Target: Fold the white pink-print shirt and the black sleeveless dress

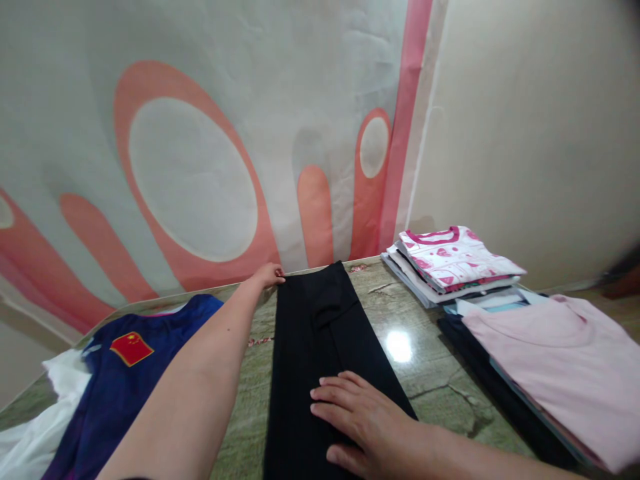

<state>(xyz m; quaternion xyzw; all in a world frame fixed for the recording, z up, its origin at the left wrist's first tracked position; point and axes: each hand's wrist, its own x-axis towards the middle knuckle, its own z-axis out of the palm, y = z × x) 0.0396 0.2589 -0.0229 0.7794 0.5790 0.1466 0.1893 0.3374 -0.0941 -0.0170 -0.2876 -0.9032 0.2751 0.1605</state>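
A black garment (305, 373) lies in a long narrow strip on the table, with what looks like a folded-over sleeve near its far end. My left hand (270, 275) reaches out to the far left corner and pinches the cloth there, fingers closed. Across the nearer part, my right hand (357, 417) rests flat with its fingers stretched out, palm down on the fabric. The garment's near end runs out of the picture at the bottom.
Left of my forearm lie a dark blue shirt (173, 337) with a red flag patch and some white cloth (65, 393). To the right are a stack of folded clothes (450, 260) and a pink shirt (555, 360) on another pile. A patterned wall (300, 100) stands behind the table (250, 400).
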